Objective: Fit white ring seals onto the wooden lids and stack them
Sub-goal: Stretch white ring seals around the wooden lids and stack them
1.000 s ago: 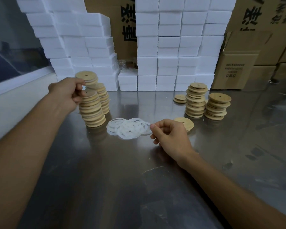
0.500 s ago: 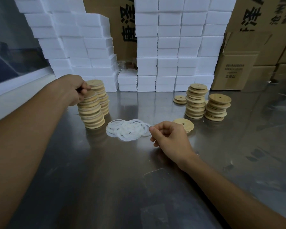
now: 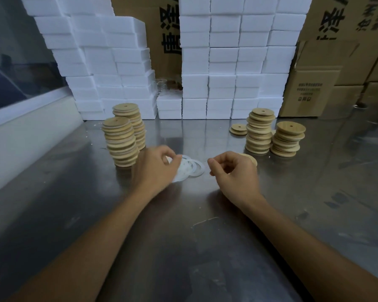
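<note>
A pile of white ring seals (image 3: 194, 168) lies flat on the steel table (image 3: 183, 247) at the middle. My left hand (image 3: 155, 168) is over the left part of the pile, blurred, and its thumb and fingertips pinch a white ring. My right hand (image 3: 234, 171) rests just right of the pile with fingers loosely curled and nothing visible in them. A single wooden lid (image 3: 252, 160) lies partly hidden behind that hand. Two tall lid stacks (image 3: 120, 142) stand to the left. Two more lid stacks (image 3: 260, 131) stand to the right.
A low pair of lids (image 3: 238, 129) lies behind the right stacks. Walls of white foam boxes (image 3: 223, 62) and cardboard cartons (image 3: 310, 92) close off the back. A pale wall ledge (image 3: 26, 136) runs along the left edge of the table.
My left hand set a lid on the rear left stack, then came down and right onto the ring pile. My right hand stayed by the pile's right edge.
</note>
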The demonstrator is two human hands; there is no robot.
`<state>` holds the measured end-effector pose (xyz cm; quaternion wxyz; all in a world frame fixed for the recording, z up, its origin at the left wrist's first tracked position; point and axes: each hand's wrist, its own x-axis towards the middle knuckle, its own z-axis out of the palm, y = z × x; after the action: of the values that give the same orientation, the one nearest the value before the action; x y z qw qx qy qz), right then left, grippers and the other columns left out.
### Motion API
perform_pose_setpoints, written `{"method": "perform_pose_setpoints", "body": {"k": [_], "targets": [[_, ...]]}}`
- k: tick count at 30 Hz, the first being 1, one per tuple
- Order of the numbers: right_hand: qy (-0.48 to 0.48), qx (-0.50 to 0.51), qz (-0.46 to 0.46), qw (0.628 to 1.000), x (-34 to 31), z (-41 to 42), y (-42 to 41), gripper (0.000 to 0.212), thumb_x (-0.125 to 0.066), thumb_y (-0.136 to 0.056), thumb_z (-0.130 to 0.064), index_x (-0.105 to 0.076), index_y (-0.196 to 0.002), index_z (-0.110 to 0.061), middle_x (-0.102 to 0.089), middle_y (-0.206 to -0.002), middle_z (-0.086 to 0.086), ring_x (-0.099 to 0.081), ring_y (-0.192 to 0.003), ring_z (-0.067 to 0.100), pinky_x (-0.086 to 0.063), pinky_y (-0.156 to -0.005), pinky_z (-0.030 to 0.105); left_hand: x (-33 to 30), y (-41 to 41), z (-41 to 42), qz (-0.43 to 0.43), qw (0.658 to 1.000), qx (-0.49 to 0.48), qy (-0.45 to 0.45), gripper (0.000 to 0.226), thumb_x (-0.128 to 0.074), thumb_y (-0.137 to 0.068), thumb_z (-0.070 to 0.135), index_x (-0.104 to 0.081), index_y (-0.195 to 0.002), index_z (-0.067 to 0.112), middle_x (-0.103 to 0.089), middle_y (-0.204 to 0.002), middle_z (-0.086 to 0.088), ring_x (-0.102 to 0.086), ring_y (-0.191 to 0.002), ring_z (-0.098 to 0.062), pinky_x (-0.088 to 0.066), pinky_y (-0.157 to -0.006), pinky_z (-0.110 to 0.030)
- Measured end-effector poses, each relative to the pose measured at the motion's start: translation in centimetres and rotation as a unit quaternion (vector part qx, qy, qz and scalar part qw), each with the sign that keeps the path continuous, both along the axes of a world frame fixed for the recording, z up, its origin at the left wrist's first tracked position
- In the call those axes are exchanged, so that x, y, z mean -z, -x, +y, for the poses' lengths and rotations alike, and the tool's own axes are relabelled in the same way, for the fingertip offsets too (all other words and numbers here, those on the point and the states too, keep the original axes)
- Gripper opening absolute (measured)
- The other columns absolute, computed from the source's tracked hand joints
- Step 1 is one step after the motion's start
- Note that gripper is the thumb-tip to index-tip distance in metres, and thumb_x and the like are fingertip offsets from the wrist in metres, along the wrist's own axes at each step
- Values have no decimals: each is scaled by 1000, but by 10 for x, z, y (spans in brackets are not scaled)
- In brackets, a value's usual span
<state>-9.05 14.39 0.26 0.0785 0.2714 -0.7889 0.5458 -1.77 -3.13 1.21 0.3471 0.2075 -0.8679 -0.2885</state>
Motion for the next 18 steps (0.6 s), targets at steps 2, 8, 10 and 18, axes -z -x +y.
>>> {"method": "perform_pose_setpoints", "body": {"k": [2,8,10,18], "targets": [[-68,66,131,987,-1,7,5,10,-66,-91,-28,-69,-90,-19,-66,-80,-10,-61,-78,11,-51,-67,30,11,-4,2,-46,997,21,52,19,-76,-76,47,-71,-83,29,-53,-58,14,-55,-64,-14,-38,-61,-27],[-307,107,76,943,1,21,32,52,-63,-88,-47,-52,-135,-29,-48,-142,1,-38,-133,26,-30,-108,48,15,-6,4,-89,987,37,131,24,-74,-80,48,-72,-85,25,-48,-75,13,-50,-78,-11,-30,-61,-28],[-320,96,63,941,3,21,34,46,-62,-88,-49,-56,-129,-28,-49,-140,0,-41,-130,26,-35,-105,48,15,-8,6,-97,985,35,140,21,-71,-84,44,-72,-79,23,-51,-77,12,-52,-81,-13,-32,-62,-28],[-286,94,48,952,1,20,32,41,-66,-87,-41,-60,-123,-20,-51,-132,6,-54,-112,25,-50,-94,41,9,-13,13,-149,970,28,191,17,-52,-99,23,-67,-98,14,-58,-104,1,-55,-97,-23,-47,-73,-39]]}}
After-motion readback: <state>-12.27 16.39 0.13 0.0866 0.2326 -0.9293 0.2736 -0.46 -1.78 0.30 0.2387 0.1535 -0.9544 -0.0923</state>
